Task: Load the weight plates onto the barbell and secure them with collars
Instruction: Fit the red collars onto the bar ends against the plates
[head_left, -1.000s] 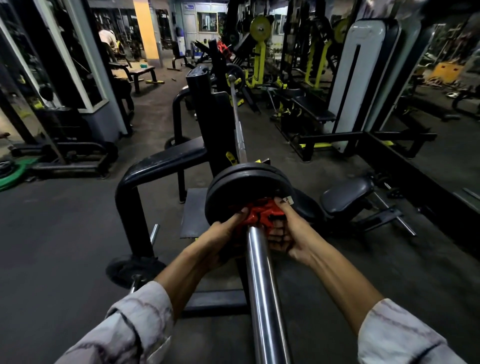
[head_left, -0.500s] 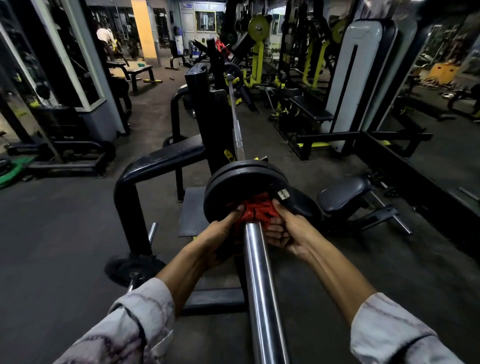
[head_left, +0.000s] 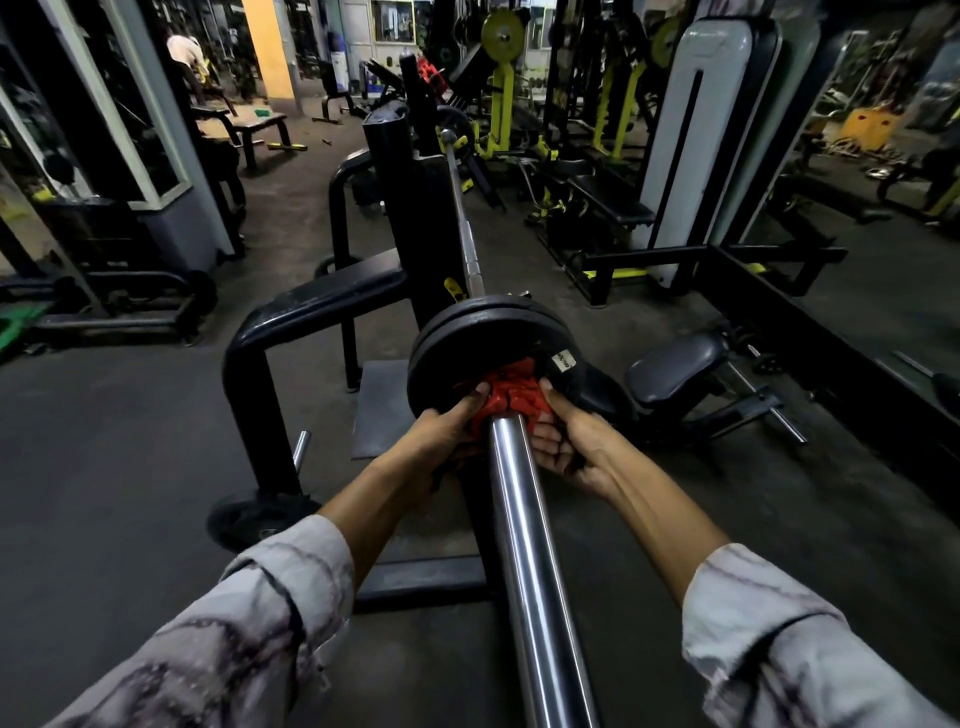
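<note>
1. Barbell (head_left: 530, 545) sleeve runs from near centre away toward the black rack (head_left: 415, 218).
2. Two black weight plates (head_left: 467, 332) sit on the sleeve, stacked face to face.
3. Red collar (head_left: 511, 397) is around the sleeve, against the near plate face.
4. Left hand (head_left: 441, 431) grips the collar's left side, thumb on top.
5. Right hand (head_left: 569, 441) clasps the collar's right side, fingers curled under.
6. Padded seat (head_left: 675, 366) stands on the floor, right of the plates.

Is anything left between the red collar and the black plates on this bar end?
Nothing visible. The red plastic collar sits on the chrome barbell sleeve against the black weight plates, gripped by the left hand and right hand.
</note>
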